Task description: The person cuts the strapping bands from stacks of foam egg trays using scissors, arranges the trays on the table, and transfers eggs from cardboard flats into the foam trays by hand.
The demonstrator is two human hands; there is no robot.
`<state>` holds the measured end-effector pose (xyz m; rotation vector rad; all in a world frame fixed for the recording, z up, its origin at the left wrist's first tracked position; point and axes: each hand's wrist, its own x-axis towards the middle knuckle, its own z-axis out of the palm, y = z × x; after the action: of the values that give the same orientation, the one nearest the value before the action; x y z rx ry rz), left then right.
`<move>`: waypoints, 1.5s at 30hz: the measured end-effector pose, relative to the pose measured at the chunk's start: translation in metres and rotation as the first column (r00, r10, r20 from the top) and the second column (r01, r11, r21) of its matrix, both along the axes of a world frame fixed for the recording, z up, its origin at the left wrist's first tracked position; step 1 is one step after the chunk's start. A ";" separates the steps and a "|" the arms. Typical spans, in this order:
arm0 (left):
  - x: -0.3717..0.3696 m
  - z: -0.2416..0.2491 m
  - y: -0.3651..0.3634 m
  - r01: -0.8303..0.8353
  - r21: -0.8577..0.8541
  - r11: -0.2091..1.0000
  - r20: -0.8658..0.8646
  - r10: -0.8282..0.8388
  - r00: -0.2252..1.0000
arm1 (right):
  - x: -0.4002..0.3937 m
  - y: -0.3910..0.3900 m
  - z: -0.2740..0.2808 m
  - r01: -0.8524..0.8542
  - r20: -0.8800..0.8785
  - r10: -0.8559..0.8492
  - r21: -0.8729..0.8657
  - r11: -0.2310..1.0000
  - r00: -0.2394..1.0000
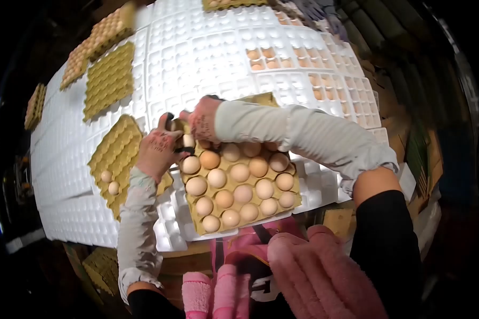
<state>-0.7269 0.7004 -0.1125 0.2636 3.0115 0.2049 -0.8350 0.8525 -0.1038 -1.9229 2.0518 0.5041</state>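
A brown cardboard egg tray (192,211) filled with several pale and tan eggs (240,173) lies in front of me. Both hands meet at its far left corner. My left hand (157,150), in a grey sleeve, is closed around a small dark object (168,123), with a white egg (188,141) against its fingers. My right hand (203,119) reaches across from the right, its fingers curled down onto the corner beside that egg. What the right fingers grip is hidden.
White foam trays (197,53) cover the table; some at the right hold eggs (263,58). A cardboard tray (117,149) to the left holds two eggs (109,182). An empty cardboard tray (109,80) and egg-filled ones (98,37) lie farther left. Pink cloth (303,276) hangs below.
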 end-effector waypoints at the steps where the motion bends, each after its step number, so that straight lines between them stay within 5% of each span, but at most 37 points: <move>1: -0.002 -0.004 -0.005 0.010 0.105 0.994 0.023 -0.013 1.000 | -0.007 0.001 0.000 0.027 0.044 -0.026 -0.023 0.999 0.999; 2: -0.003 0.006 -0.001 -0.142 0.232 0.962 0.204 0.095 0.974 | -0.013 0.002 0.001 0.055 0.088 -0.051 -0.045 0.997 0.995; 4: 0.000 -0.008 -0.022 -0.011 0.552 0.834 -0.008 0.019 1.000 | -0.002 0.018 0.029 -0.017 0.063 0.021 -0.073 0.997 0.998; 5: 0.001 -0.006 -0.034 -0.314 0.697 0.644 0.296 0.140 0.945 | -0.001 0.024 0.033 0.005 0.060 -0.002 -0.051 0.999 0.998; 6: 0.002 -0.011 -0.048 -0.327 0.812 0.484 0.289 0.154 0.945 | -0.006 0.040 0.031 0.179 0.249 -0.131 -0.183 0.967 0.960; 7: 0.000 -0.016 -0.056 -0.330 0.894 0.303 0.288 0.174 0.942 | -0.016 0.058 0.008 0.418 0.519 -0.158 -0.436 0.797 0.840; 8: -0.006 -0.010 -0.044 -0.257 0.932 0.256 0.217 0.173 0.961 | -0.033 0.079 0.006 0.632 0.825 -0.092 -0.350 0.692 0.557; 9: -0.014 0.002 -0.022 -0.182 0.962 0.204 0.146 0.180 0.973 | -0.046 0.095 -0.027 0.876 0.997 0.076 -0.040 0.480 0.004; 10: -0.026 0.015 0.007 -0.221 0.962 0.158 0.199 0.146 0.969 | -0.060 0.139 -0.031 0.810 0.714 0.434 0.327 0.487 -0.549; 12: -0.068 0.026 0.067 -0.190 0.962 0.196 0.189 0.023 0.982 | -0.067 0.190 -0.033 0.943 0.861 0.387 0.285 0.170 -0.330; 13: -0.090 0.021 0.094 -0.139 0.937 0.321 0.158 -0.034 0.987 | -0.078 0.212 -0.051 0.951 0.920 0.250 0.310 0.012 -0.303; 15: -0.139 0.011 0.148 0.295 0.718 0.631 -0.173 -0.248 0.953 | -0.103 0.245 -0.098 0.841 0.860 0.256 0.496 -0.219 -0.441; 16: -0.157 0.008 0.173 0.290 0.628 0.722 -0.098 -0.297 0.950 | -0.121 0.257 -0.135 0.901 0.937 -0.009 0.333 -0.277 -0.349; 17: -0.173 0.002 0.193 0.220 0.509 0.832 0.080 -0.301 0.950 | -0.134 0.266 -0.162 0.946 0.932 -0.276 0.156 -0.284 -0.237; 18: -0.190 -0.010 0.207 0.229 0.420 0.878 0.180 -0.328 0.927 | -0.130 0.264 -0.130 0.989 0.676 -0.735 -0.137 -0.055 0.053; 19: -0.204 -0.022 0.218 0.246 0.328 0.912 0.280 -0.342 0.897 | -0.130 0.257 -0.125 0.989 0.426 -0.894 -0.105 0.107 0.141; 21: -0.220 -0.032 0.234 0.254 0.167 0.953 0.376 -0.300 0.877 | -0.121 0.261 -0.120 0.951 0.532 -0.812 -0.299 0.085 0.239; 23: -0.238 -0.070 0.222 0.256 0.154 0.954 0.439 -0.298 0.848 | -0.111 0.271 -0.118 0.908 0.780 -0.598 -0.368 -0.201 0.184; 24: -0.241 -0.086 0.216 0.263 0.149 0.953 0.486 -0.302 0.820 | -0.102 0.274 -0.120 0.842 0.874 -0.398 -0.421 -0.337 0.278; 26: -0.242 -0.101 0.208 0.411 0.125 0.903 0.426 -0.423 0.800 | -0.094 0.274 -0.137 0.723 0.800 -0.346 -0.594 -0.352 0.489; 28: -0.241 -0.091 0.225 0.307 0.133 0.942 0.334 -0.334 0.881 | -0.093 0.273 -0.168 0.691 0.693 -0.491 -0.687 -0.226 0.528; 29: -0.239 -0.081 0.241 0.258 0.143 0.956 0.290 -0.289 0.912 | -0.092 0.275 -0.172 0.685 0.748 -0.474 -0.643 -0.343 0.465; 31: -0.236 -0.093 0.276 0.150 0.443 0.884 0.119 -0.224 0.967 | -0.091 0.277 -0.179 0.644 0.842 -0.415 -0.534 -0.547 0.346; 32: -0.234 -0.113 0.285 0.340 0.328 0.882 -0.021 -0.353 0.935 | -0.093 0.281 -0.168 0.606 0.924 -0.148 -0.346 -0.717 0.352; 33: -0.230 -0.137 0.286 0.502 0.016 0.865 0.041 -0.502 0.864 | -0.090 0.286 -0.147 0.579 0.929 0.138 -0.094 -0.810 0.344; 35: -0.224 -0.126 0.293 0.450 -0.081 0.889 0.425 -0.378 0.823 | -0.069 0.293 -0.094 0.621 0.887 0.273 -0.020 -0.784 0.373; 37: -0.223 -0.071 0.269 0.380 0.173 0.909 0.220 -0.412 0.884 | -0.039 0.286 -0.064 0.776 0.886 0.237 -0.188 -0.603 0.398; 38: -0.224 -0.056 0.247 0.333 0.506 0.796 0.017 -0.395 0.918 | -0.025 0.272 -0.047 0.857 0.915 0.314 -0.062 -0.512 0.253; 39: -0.212 -0.017 0.222 0.199 0.726 0.658 0.051 -0.339 0.939 | -0.012 0.257 -0.026 0.939 0.966 0.258 0.060 -0.340 0.032; 40: -0.195 0.017 0.195 0.073 0.790 0.609 0.086 -0.227 0.970 | -0.006 0.247 -0.019 0.991 0.992 -0.045 -0.119 -0.062 0.116; 41: -0.176 0.032 0.165 0.091 0.868 0.489 0.014 -0.207 0.978 | -0.012 0.229 -0.010 0.916 0.952 -0.146 -0.206 0.344 0.269; 42: -0.148 0.049 0.145 0.044 0.837 0.546 0.006 -0.090 0.996 | 0.002 0.210 -0.039 0.634 0.521 -0.362 -0.659 0.404 0.773; 43: -0.122 0.056 0.129 -0.013 0.799 0.601 0.024 -0.011 1.000 | 0.001 0.200 -0.040 0.459 0.211 -0.423 -0.600 0.656 0.881; 45: -0.085 0.030 0.104 0.117 0.625 0.771 -0.078 -0.088 0.993 | -0.002 0.188 -0.023 0.405 0.141 -0.386 -0.463 0.789 0.912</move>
<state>-0.8116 0.8040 -0.0823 0.4877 2.8420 1.2201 -0.8374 1.0400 -0.1270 -1.6148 2.6462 -0.1689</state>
